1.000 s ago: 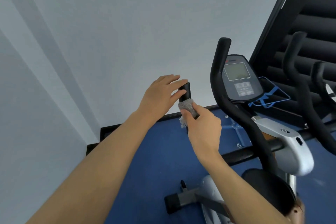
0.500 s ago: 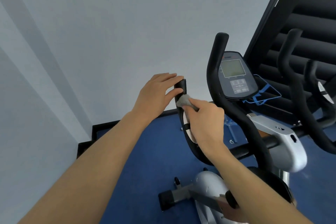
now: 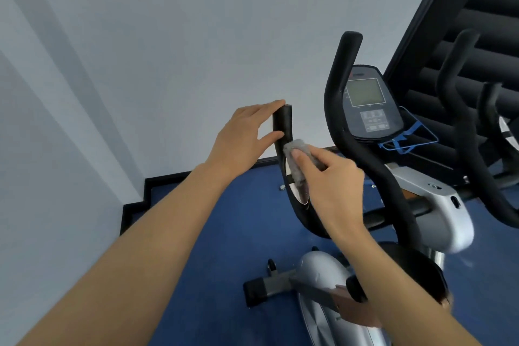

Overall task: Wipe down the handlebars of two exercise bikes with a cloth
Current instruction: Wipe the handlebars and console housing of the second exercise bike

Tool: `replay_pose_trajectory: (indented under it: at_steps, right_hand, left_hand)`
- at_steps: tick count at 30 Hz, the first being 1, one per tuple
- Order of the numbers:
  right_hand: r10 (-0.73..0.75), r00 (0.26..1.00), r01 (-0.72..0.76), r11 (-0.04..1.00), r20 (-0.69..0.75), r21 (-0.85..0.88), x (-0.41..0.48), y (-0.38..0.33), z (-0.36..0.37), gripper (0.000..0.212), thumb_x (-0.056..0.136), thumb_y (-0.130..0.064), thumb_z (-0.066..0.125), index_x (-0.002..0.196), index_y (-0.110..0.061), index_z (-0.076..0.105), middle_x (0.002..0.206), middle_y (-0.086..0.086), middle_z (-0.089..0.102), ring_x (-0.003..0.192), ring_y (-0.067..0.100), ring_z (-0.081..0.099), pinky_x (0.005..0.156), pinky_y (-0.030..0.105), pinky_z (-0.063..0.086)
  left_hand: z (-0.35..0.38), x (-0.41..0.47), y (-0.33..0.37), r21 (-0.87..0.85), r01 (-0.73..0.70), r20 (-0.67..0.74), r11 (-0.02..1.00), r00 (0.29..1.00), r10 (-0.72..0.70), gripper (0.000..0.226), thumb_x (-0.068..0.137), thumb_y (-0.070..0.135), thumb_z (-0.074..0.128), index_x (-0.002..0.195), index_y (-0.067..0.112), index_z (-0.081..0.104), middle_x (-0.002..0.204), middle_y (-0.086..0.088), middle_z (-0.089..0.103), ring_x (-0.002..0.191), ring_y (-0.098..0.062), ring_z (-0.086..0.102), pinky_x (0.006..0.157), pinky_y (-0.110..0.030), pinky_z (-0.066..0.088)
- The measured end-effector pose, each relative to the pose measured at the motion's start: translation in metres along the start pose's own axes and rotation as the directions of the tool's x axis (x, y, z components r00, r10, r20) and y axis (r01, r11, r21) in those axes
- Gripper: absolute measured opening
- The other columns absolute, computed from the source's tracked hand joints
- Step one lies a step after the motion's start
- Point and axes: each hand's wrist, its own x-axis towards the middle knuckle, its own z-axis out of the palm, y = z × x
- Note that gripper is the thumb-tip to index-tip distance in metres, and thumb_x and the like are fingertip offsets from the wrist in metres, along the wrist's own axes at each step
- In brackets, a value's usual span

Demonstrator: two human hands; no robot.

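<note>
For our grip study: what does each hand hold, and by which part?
Right hand pinches the grey cloth at its middle, against the left handlebar; left hand holds that handlebar's top end.

Grey cloth (image 3: 297,157); black handlebars (image 3: 283,126); blue floor (image 3: 224,247); silver bike body (image 3: 438,211).
</note>
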Motion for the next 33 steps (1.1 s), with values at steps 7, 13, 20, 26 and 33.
replay_pose_trajectory:
  at_steps: [7, 13, 20, 26, 33]
  right_hand:
    - [0.026, 0.998, -0.011, 0.974, 0.061, -0.227, -0.002, 0.014, 0.016, 0.030, 0.092, -0.027, 0.055, 0.121, -0.021, 0.059, 0.074, 0.001, 0.067, 0.062, 0.008, 0.057, 0.055, 0.004, 0.043]
    - [0.016, 0.995, 0.001, 0.985, 0.094, -0.175, 0.019, 0.007, 0.010, 0.016, 0.089, -0.022, 0.058, 0.088, -0.015, 0.072, 0.068, 0.005, 0.069, 0.061, 0.012, 0.061, 0.057, 0.025, 0.051]
    - [0.213, 0.977, -0.207, 0.968, -0.029, 0.142, 0.037, 0.024, -0.037, 0.022, 0.084, -0.026, 0.067, 0.101, -0.013, 0.071, 0.081, -0.007, 0.072, 0.077, 0.003, 0.068, 0.072, 0.017, 0.054]
    - [0.126, 0.980, -0.129, 0.992, 0.152, 0.009, 0.027, 0.013, -0.025, 0.020, 0.083, -0.029, 0.067, 0.100, -0.020, 0.070, 0.075, -0.013, 0.070, 0.068, -0.003, 0.066, 0.067, 0.018, 0.055]
    - [0.140, 0.938, -0.106, 0.987, 0.318, -0.123, 0.018, 0.021, -0.024, 0.016, 0.081, -0.026, 0.069, 0.094, -0.017, 0.073, 0.066, -0.016, 0.067, 0.060, -0.006, 0.063, 0.052, 0.006, 0.048]
  left_hand:
    - [0.006, -0.001, -0.003, -0.025, 0.005, 0.011, 1.000, 1.000, -0.005, 0.052, 0.091, 0.036, 0.052, 0.139, 0.040, 0.031, 0.134, 0.006, 0.049, 0.122, -0.012, 0.035, 0.092, -0.024, 0.030]
    - [0.005, -0.001, -0.003, -0.009, 0.003, 0.011, 1.000, 1.000, -0.003, 0.053, 0.090, 0.038, 0.053, 0.138, 0.041, 0.030, 0.129, 0.006, 0.052, 0.118, -0.016, 0.041, 0.091, -0.029, 0.035]
    - [0.015, -0.006, -0.002, -0.114, 0.056, 0.048, 0.992, 0.998, -0.051, 0.065, 0.085, 0.046, 0.055, 0.138, 0.050, 0.017, 0.130, 0.016, 0.047, 0.121, -0.009, 0.040, 0.090, -0.025, 0.027]
    - [0.020, -0.005, -0.006, -0.104, 0.053, 0.029, 0.993, 0.998, -0.051, 0.065, 0.085, 0.049, 0.052, 0.137, 0.052, 0.014, 0.136, 0.011, 0.047, 0.124, -0.008, 0.041, 0.091, -0.030, 0.031]
    - [0.021, -0.004, -0.003, -0.100, 0.035, 0.007, 0.994, 0.999, -0.035, 0.063, 0.086, 0.046, 0.050, 0.137, 0.048, 0.015, 0.132, 0.026, 0.040, 0.116, 0.003, 0.043, 0.089, -0.026, 0.030]
